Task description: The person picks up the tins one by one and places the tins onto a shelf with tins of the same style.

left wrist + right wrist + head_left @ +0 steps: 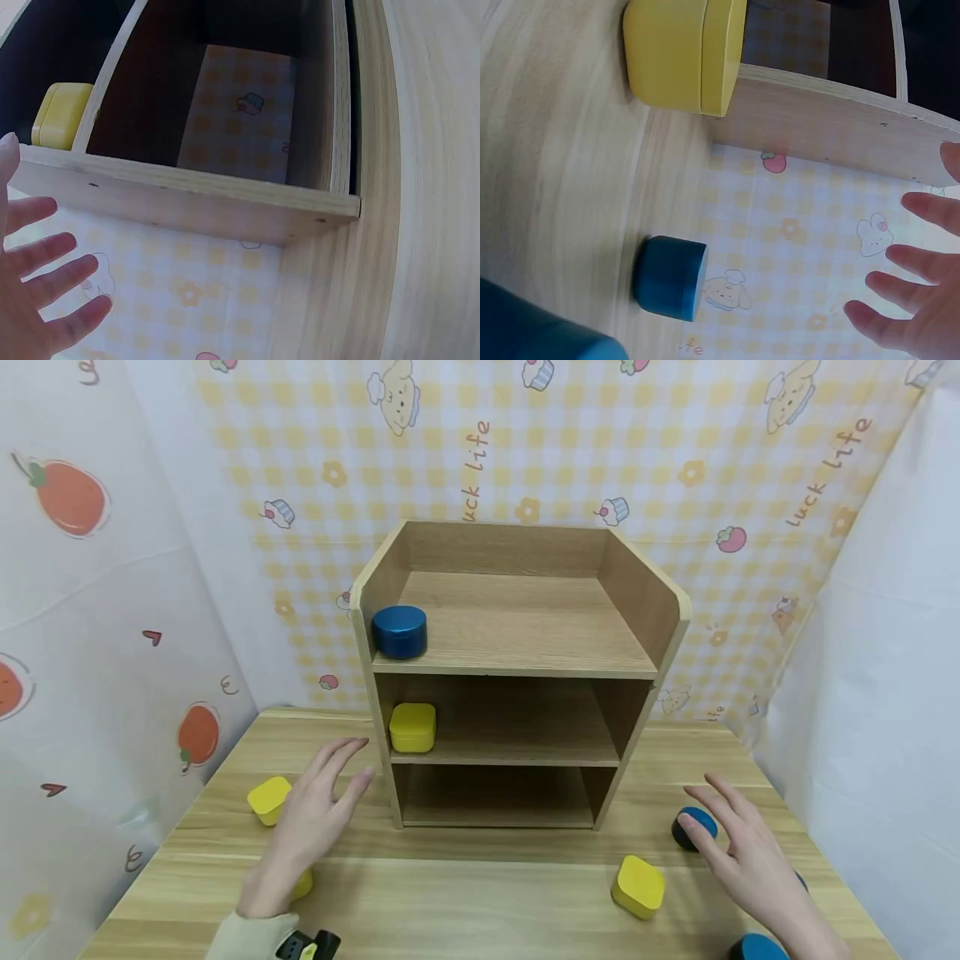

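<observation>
My left hand (315,814) hovers left of the wooden shelf unit (510,667), fingers spread and holding nothing. On its top shelf a round blue tin (400,632) stands at the left end. A square yellow tin (412,727) stands at the left of the middle shelf. Beside my left hand lies another yellow tin (270,799); a further yellow tin (303,885) is mostly behind the wrist. My right hand (750,860) is held above the table, its fingers loose, close to a small round blue tin (669,277). It appears apart from that tin.
A yellow tin (639,887) sits on the table (465,902) left of my right hand. Another blue tin (759,947) is cut off at the bottom edge, and a dark blue sliver (801,880) shows behind the right wrist. Patterned cloth (300,568) hangs behind the shelf unit.
</observation>
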The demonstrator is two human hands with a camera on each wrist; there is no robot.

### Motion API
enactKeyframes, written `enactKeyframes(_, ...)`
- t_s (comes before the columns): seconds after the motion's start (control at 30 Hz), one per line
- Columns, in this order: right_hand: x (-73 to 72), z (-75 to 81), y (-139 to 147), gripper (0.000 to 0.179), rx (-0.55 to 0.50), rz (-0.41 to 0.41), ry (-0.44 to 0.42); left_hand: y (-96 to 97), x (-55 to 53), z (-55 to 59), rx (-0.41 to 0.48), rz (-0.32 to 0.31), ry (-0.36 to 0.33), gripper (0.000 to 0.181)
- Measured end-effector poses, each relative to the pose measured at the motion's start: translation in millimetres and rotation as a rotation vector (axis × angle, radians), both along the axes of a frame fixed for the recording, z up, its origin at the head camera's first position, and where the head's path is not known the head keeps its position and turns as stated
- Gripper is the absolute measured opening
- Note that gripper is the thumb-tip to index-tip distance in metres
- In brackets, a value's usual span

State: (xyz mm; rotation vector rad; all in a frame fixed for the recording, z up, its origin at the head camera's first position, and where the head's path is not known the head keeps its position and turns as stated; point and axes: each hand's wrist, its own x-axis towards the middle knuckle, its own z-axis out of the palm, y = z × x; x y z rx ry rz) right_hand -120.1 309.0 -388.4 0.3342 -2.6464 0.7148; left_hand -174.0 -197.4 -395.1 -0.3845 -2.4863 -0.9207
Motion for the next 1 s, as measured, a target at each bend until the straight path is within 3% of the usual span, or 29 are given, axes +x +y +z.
enactKeyframes(0.37, 2.0, -1.4, 4, 0.039, -0.012, 0.029, -0.011, 10.4, -6.7, -3.2, 0.136, 0.007, 0.12, 0.033)
enactKeyframes(0.77, 3.1, -6.0, 18, 0.038, -0.012, 0.019, -0.068, 20.3, -12.3, -5.1, 0.377, 0.042, 0.058, 0.025)
enactKeyframes(1.0, 8.0, -12.5, 33, 0.038, -0.005, 0.005, -0.1, 25.6, -16.7, -7.0, 0.5, 0.06, 0.081, 0.022)
